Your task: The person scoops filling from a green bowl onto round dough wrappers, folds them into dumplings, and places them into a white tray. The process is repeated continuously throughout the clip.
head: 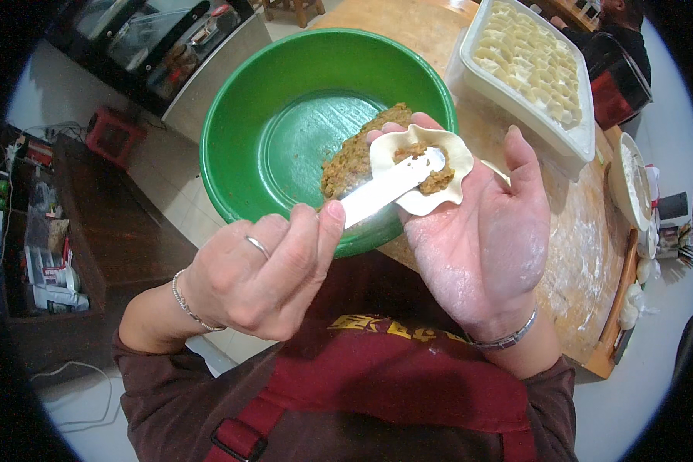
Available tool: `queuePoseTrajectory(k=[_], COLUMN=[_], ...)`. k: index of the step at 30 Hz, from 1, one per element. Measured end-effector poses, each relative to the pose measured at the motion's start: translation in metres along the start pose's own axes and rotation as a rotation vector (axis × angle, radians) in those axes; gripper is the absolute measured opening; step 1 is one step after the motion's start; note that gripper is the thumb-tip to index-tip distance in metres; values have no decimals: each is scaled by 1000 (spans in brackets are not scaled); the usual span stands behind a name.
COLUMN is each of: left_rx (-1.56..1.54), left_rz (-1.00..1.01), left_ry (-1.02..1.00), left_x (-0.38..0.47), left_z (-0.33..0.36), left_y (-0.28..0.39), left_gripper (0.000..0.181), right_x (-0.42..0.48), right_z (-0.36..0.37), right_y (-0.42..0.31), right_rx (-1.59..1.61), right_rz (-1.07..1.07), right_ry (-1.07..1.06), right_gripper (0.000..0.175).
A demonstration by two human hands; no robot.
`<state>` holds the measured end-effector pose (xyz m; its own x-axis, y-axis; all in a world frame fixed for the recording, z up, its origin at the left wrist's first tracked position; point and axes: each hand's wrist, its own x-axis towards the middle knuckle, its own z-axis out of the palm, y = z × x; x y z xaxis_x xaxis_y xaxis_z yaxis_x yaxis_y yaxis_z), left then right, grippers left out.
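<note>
My left hand [265, 271] grips a flat white spatula [384, 190], its tip pressed on brown minced filling [437, 181] in a round dough wrapper [421, 202]. The wrapper has a wavy edge and lies on the fingers of my right hand [479, 231], which is palm up, dusted with flour, thumb raised. Beneath and beyond the hands is a large green plastic basin [237, 86], with a mound of the same brown filling [352, 161] on its right side. A pale edge of dough [496, 171] shows behind my right hand.
Folded dumplings [525, 63] fill a white plastic tub [560, 136] on the floured wooden table [583, 277]. A bowl of white flour [629, 173] stands at the right. Dark wooden shelving [121, 242] is at the left. Another person [629, 40] is at the upper right.
</note>
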<state>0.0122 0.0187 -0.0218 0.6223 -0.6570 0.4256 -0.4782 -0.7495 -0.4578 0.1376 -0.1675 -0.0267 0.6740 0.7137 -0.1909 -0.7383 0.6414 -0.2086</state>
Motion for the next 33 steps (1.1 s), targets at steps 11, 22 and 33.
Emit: queuePoseTrajectory(k=[11, 22, 33], left_rx=[-828, -768, -640], left_rz=[-847, -993, -614], left_ry=[-13, -72, -348], left_x=[4, -21, -17], left_z=[-18, -21, -6], left_y=[3, -15, -16], left_gripper=[25, 17, 27], right_x=[6, -1, -7], right_z=[-5, -13, -21], right_y=[-3, -30, -32], right_rx=[-20, -150, -177], right_rz=[11, -162, -100], right_ry=[-66, 49, 135], right_gripper=[71, 69, 68])
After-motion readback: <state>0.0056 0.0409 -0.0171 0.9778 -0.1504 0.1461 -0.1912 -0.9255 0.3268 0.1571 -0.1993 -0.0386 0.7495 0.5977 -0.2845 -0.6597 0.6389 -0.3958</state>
